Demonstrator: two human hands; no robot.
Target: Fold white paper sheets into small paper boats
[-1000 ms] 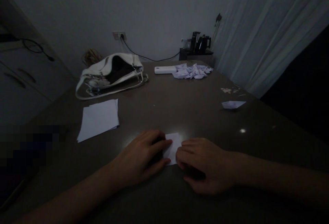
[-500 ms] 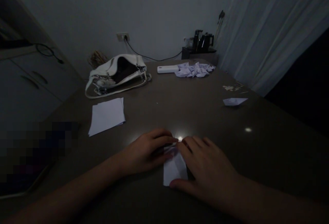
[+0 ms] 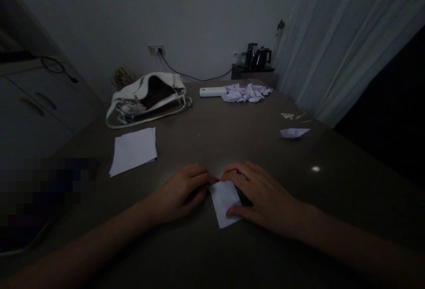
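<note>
A small folded sheet of white paper point(image 3: 224, 202) lies on the dark tabletop between my two hands. My left hand point(image 3: 184, 191) pinches the paper's far left corner, fingers closed together. My right hand point(image 3: 262, 194) curls over the paper's right side, its fingertips at the far edge and its thumb on the near right part. Farther off to the right stands a folded paper boat point(image 3: 294, 133). To the left lies a stack of white paper sheets point(image 3: 133, 151).
A white handbag point(image 3: 146, 98) sits open at the back left. Several folded paper pieces point(image 3: 245, 93) are heaped at the back beside a white bar-shaped object point(image 3: 212, 91). Paper scraps point(image 3: 292, 115) lie near the right edge. A black kettle point(image 3: 261, 57) stands behind.
The paper's near end has swung slightly right and its top face is now smooth and more exposed. My left fingers have drawn back to its far left corner. The view has shifted slightly.
</note>
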